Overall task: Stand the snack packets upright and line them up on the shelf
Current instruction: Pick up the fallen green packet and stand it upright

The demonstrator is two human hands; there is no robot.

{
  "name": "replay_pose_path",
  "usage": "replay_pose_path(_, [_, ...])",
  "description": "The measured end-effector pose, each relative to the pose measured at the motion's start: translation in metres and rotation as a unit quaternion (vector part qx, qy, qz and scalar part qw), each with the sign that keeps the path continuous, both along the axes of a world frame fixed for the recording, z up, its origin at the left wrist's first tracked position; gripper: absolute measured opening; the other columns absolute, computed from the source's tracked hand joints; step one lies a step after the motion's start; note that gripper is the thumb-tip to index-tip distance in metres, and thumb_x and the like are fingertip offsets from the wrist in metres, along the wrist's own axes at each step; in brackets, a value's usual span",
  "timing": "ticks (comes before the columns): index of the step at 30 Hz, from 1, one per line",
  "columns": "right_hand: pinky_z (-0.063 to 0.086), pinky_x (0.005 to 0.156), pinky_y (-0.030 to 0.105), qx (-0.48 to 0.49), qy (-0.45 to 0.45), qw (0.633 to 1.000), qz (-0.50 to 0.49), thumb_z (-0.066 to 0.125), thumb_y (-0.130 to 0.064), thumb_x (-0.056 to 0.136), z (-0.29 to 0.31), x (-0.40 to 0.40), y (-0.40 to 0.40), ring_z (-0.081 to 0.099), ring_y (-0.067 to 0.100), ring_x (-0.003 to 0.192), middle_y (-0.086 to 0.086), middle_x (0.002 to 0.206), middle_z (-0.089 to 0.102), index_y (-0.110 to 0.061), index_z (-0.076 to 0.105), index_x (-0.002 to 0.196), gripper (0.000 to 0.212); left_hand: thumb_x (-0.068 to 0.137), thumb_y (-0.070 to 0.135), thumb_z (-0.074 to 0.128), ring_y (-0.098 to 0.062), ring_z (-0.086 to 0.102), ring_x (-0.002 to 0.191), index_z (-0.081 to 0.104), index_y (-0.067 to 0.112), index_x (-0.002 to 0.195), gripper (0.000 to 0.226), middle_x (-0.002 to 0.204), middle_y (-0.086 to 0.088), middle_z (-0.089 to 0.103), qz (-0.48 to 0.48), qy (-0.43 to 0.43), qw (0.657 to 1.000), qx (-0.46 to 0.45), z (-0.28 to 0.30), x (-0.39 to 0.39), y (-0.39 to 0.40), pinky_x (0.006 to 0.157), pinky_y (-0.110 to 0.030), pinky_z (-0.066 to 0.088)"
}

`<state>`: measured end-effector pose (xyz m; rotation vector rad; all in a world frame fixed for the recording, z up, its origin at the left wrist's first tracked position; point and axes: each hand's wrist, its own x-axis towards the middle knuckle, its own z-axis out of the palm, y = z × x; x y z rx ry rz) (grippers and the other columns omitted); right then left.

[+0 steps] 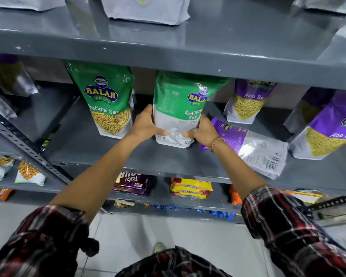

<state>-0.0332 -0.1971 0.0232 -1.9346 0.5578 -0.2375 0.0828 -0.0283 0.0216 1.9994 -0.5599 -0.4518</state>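
Observation:
A green Ratlami Sev packet [180, 104] stands upright on the grey middle shelf [112, 154], turned so its back and side face me. My left hand [146, 124] grips its lower left edge and my right hand [205, 129] grips its lower right edge. A second green Ratlami Sev packet [106, 98] stands upright just to the left, front facing out. A purple Aloo Sev packet [250, 146] lies flat to the right, touching my right wrist. Two more purple Aloo Sev packets [246, 100] [326, 128] stand upright behind and right of it.
The shelf above [188, 54] hangs low over the packet tops and carries white pouches [146, 9]. Biscuit packs [132, 184] [190, 188] fill the shelf below. A perforated steel upright [28, 150] borders the left, with more snack pouches [28, 173] beyond it.

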Motion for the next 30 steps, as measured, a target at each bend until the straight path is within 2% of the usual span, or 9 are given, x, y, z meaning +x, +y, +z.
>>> replay_pose_path(3, [0.05,0.091,0.031,-0.057,0.035,0.998,-0.017,0.08,0.002,0.059,-0.012,0.01,-0.007,0.06,0.019,0.1,0.01,0.114,0.066,-0.005,0.052,0.115,0.063,0.037,0.02,0.092,-0.021,0.058,0.109,0.046,0.014,0.121,0.096,0.12,-0.005,0.064,0.023,-0.035,0.999,0.019,-0.01,0.0,-0.01,0.096,-0.035,0.049])
replay_pose_path(8, [0.045,0.084,0.019,-0.064,0.047,0.996,-0.034,0.079,0.004,0.062,-0.023,0.012,-0.005,0.057,0.015,0.101,0.011,0.118,0.064,-0.004,0.046,0.118,0.066,0.049,0.005,0.088,-0.015,0.053,0.104,0.044,0.008,0.126,0.089,0.123,-0.009,0.061,0.033,-0.049,0.998,0.002,-0.021,-0.004,-0.017,0.087,-0.024,0.043])
replay_pose_path(11, [0.043,0.086,0.02,-0.085,0.047,0.995,-0.027,0.079,0.002,0.062,-0.022,0.01,-0.007,0.057,0.018,0.101,0.011,0.117,0.063,-0.003,0.044,0.118,0.067,0.051,0.006,0.088,-0.017,0.055,0.106,0.043,0.009,0.125,0.086,0.123,-0.009,0.061,0.027,-0.057,0.998,-0.001,-0.029,-0.002,-0.017,0.088,-0.026,0.045])
replay_pose_path(15, [0.049,0.072,0.016,-0.105,0.011,0.991,-0.086,0.076,0.003,0.066,-0.02,0.002,-0.009,0.056,0.017,0.081,0.016,0.102,0.066,0.0,0.049,0.112,0.053,0.062,0.009,0.082,-0.024,0.049,0.116,0.044,0.009,0.123,0.072,0.124,-0.012,0.047,0.047,-0.125,0.991,0.006,-0.039,-0.012,-0.012,0.096,-0.028,0.04])
replay_pose_path(18, [0.049,0.062,0.008,-0.09,-0.004,0.99,-0.113,0.071,0.004,0.072,-0.023,-0.004,-0.008,0.058,0.017,0.076,0.019,0.099,0.067,0.001,0.056,0.104,0.036,0.07,0.007,0.075,-0.026,0.052,0.099,0.047,0.012,0.109,0.048,0.112,-0.015,0.048,0.121,-0.18,0.974,-0.062,-0.048,-0.044,-0.011,0.09,-0.038,0.047])
replay_pose_path(21, [0.047,0.06,0.006,-0.093,-0.011,0.985,-0.142,0.07,0.003,0.074,-0.026,-0.008,-0.004,0.058,0.017,0.075,0.02,0.096,0.068,0.001,0.058,0.098,0.027,0.074,0.011,0.074,-0.022,0.06,0.084,0.054,0.009,0.098,0.031,0.101,-0.012,0.058,0.047,-0.181,0.979,-0.081,-0.061,-0.07,-0.017,0.077,-0.039,0.051])
replay_pose_path(25, [0.053,0.068,0.022,-0.097,-0.02,0.984,-0.15,0.071,0.0,0.073,-0.03,-0.02,0.018,0.06,0.016,0.072,0.015,0.085,0.068,-0.002,0.058,0.09,0.021,0.07,0.014,0.079,-0.02,0.057,0.095,0.059,0.007,0.106,0.042,0.11,-0.011,0.054,-0.001,-0.16,0.983,-0.093,-0.071,-0.072,-0.018,0.082,-0.019,0.044])
replay_pose_path(27, [0.052,0.063,0.018,-0.112,-0.037,0.983,-0.141,0.07,-0.002,0.074,-0.033,-0.026,0.035,0.06,0.017,0.071,0.012,0.081,0.067,-0.004,0.057,0.086,0.018,0.065,0.018,0.083,-0.016,0.053,0.098,0.056,0.009,0.106,0.049,0.11,-0.009,0.05,0.007,-0.156,0.982,-0.103,-0.073,-0.068,-0.013,0.082,-0.01,0.04])
replay_pose_path(30, [0.053,0.069,0.039,-0.197,-0.081,0.972,-0.098,0.057,0.001,0.077,-0.042,-0.03,0.059,0.061,0.028,0.076,0.016,0.087,0.062,-0.004,0.058,0.082,0.007,0.059,0.025,0.087,-0.01,0.049,0.098,0.052,0.009,0.106,0.061,0.108,-0.004,0.045,0.011,-0.142,0.984,-0.109,-0.074,-0.062,-0.005,0.081,-0.012,0.042])
